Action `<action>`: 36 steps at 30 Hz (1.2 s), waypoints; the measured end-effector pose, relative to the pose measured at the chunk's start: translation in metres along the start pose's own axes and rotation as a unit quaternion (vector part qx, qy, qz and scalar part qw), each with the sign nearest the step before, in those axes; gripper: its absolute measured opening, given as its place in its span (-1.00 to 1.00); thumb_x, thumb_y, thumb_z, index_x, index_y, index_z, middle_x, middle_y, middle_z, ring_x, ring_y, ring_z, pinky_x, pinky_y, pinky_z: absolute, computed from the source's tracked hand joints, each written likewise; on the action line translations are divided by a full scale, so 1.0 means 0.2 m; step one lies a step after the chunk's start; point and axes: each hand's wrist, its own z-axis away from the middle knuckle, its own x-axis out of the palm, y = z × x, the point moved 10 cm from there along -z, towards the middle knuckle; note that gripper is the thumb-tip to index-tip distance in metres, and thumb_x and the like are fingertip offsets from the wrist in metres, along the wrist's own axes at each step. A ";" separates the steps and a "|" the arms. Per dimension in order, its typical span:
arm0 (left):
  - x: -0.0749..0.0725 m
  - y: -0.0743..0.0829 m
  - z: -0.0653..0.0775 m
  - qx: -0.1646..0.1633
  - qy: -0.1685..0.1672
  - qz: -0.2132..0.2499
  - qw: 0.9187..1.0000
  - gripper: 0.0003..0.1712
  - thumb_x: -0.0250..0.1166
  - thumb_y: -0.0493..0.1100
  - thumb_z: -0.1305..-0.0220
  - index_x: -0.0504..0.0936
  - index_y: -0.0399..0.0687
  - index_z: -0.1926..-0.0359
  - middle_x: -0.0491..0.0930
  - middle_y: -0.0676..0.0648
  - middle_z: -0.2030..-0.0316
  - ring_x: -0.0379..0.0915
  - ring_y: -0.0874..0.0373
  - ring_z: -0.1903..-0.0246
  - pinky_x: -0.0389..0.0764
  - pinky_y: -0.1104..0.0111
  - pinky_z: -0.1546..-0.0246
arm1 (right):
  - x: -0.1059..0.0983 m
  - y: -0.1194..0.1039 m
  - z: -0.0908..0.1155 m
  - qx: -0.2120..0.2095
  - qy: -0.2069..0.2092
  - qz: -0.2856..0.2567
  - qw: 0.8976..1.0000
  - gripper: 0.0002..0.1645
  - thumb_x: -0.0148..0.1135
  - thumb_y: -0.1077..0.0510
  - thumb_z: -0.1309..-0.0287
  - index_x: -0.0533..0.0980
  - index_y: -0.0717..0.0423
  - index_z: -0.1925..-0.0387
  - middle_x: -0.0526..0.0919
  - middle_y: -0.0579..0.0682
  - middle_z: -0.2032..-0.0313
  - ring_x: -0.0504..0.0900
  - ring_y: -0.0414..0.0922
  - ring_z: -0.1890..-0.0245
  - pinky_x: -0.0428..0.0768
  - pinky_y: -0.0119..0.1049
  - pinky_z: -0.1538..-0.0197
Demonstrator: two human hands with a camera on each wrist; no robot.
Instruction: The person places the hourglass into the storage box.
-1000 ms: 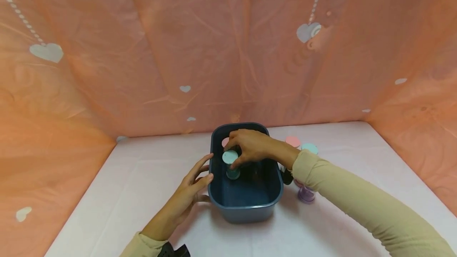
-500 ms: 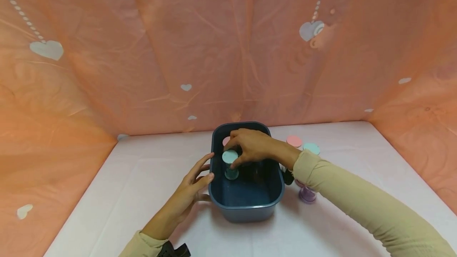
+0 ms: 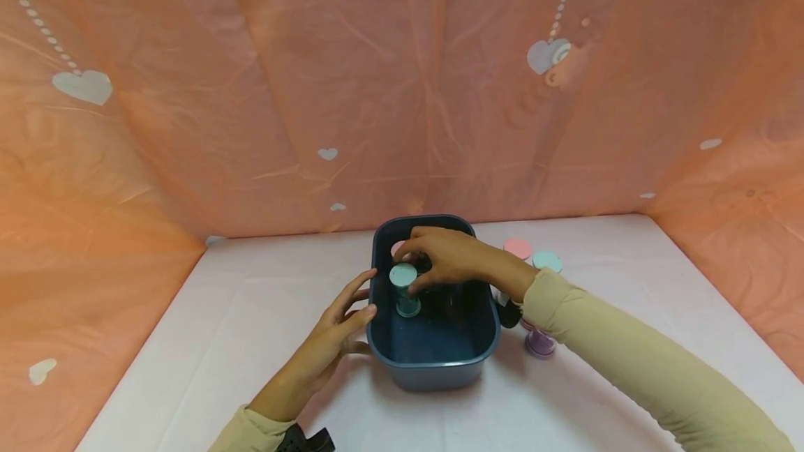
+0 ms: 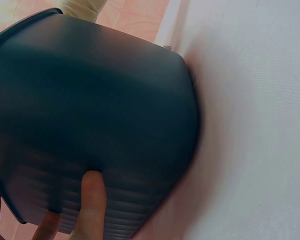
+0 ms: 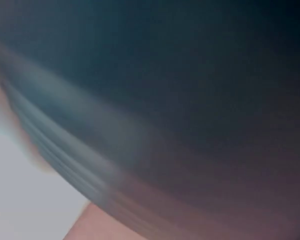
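Observation:
My right hand reaches into a dark blue plastic bin in the head view. Its thumb and fingertips are spread around the mint top of a green sand timer, which stands upright near the bin's left wall. Behind the fingers shows part of a pink-topped sand timer, mostly hidden. The straight fingers of my left hand rest against the bin's left side; in the left wrist view, fingertips touch its ribbed outer wall. Only the blurred bin wall fills most of the right wrist view.
Right of the bin, partly behind my forearm, stand more sand timers: a pink-topped one, a mint-topped one and a purple one. The white table ends at an orange curtain with hearts.
My right hand's fingers have loosened and shifted slightly right off the green sand timer, which stays standing in the bin. My left hand has kept its place.

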 end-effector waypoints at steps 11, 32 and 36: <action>-0.01 -0.02 0.00 -0.012 0.003 0.011 1.000 -0.31 0.14 -0.04 -0.45 0.13 0.37 -0.50 0.02 -0.27 -0.45 0.03 -0.38 -0.40 0.63 -0.06 0.09 | -0.20 0.11 0.33 0.039 0.081 -0.091 0.992 -0.46 0.40 -0.14 -0.15 0.58 -0.12 -0.16 0.65 -0.10 0.06 0.59 -0.16 0.05 0.59 -0.16 0.02; 0.00 -0.01 -0.01 -0.027 -0.001 0.007 1.000 -0.37 0.11 -0.01 -0.46 0.16 0.44 -0.47 -0.02 -0.24 -0.45 0.03 -0.37 -0.41 0.65 -0.09 0.11 | -0.36 0.42 0.89 0.107 0.261 -0.092 0.955 -0.66 0.28 0.18 -0.28 0.62 -0.05 -0.08 0.68 -0.11 0.03 0.53 -0.51 0.14 0.47 -0.54 0.13; 0.01 0.00 -0.01 -0.029 -0.011 0.002 1.000 -0.37 0.07 -0.01 -0.48 0.11 0.46 -0.47 -0.06 -0.26 -0.45 -0.02 -0.40 -0.42 0.63 -0.09 0.08 | -0.36 0.49 0.91 0.125 0.251 -0.104 0.954 -0.67 0.24 0.17 -0.32 0.61 -0.10 -0.09 0.66 -0.11 -0.02 0.52 -0.53 0.11 0.45 -0.57 0.09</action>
